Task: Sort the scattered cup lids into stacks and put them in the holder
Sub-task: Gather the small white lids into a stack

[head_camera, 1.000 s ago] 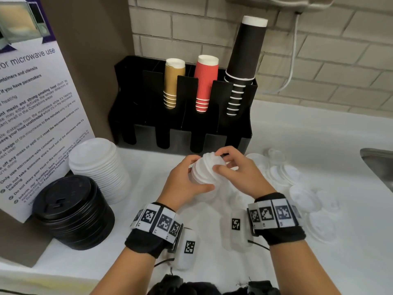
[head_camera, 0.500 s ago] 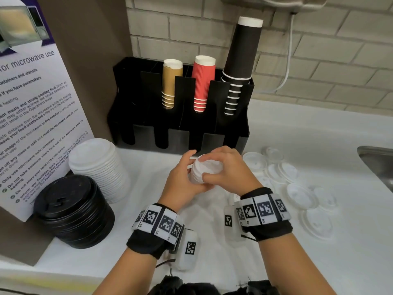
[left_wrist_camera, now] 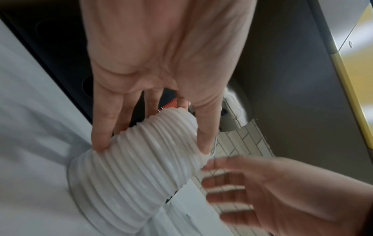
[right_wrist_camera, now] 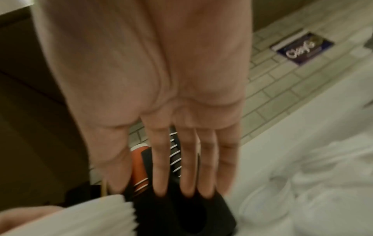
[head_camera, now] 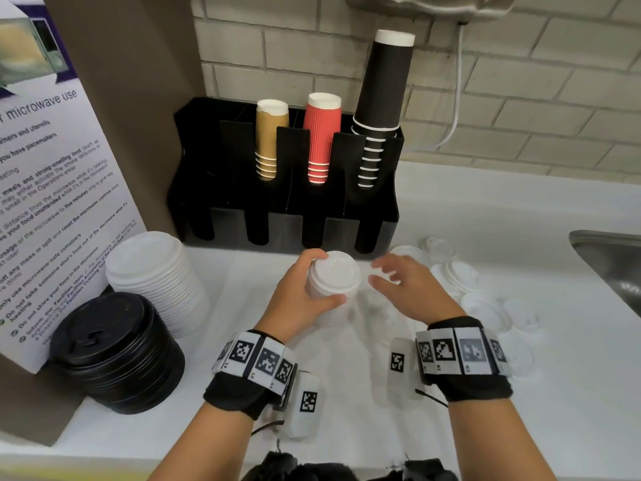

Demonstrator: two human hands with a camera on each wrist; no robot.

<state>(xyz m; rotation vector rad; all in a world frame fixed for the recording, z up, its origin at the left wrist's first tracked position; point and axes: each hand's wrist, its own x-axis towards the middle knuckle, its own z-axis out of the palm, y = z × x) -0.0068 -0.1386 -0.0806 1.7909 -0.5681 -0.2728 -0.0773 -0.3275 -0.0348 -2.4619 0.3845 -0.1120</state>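
Note:
A tall stack of small white lids (head_camera: 333, 282) (left_wrist_camera: 133, 172) stands upright on the white counter in front of the black holder (head_camera: 284, 189). My left hand (head_camera: 305, 293) (left_wrist_camera: 153, 138) grips its upper part, thumb on the near side and fingers behind. My right hand (head_camera: 399, 282) (right_wrist_camera: 181, 183) hovers just right of the stack, fingers straight and spread, holding nothing. Several loose white lids (head_camera: 482, 307) lie scattered on the counter to the right. The holder carries tan, red and black cup stacks; its left slots look empty.
A stack of larger white lids (head_camera: 152, 276) and a stack of black lids (head_camera: 114, 352) stand at the left by a microwave notice board (head_camera: 45, 189). A steel sink (head_camera: 614, 262) is at the right edge. A tiled wall runs behind.
The lid stack went from tilted between both hands to upright on the counter. My right hand let go of it and drew back to the right.

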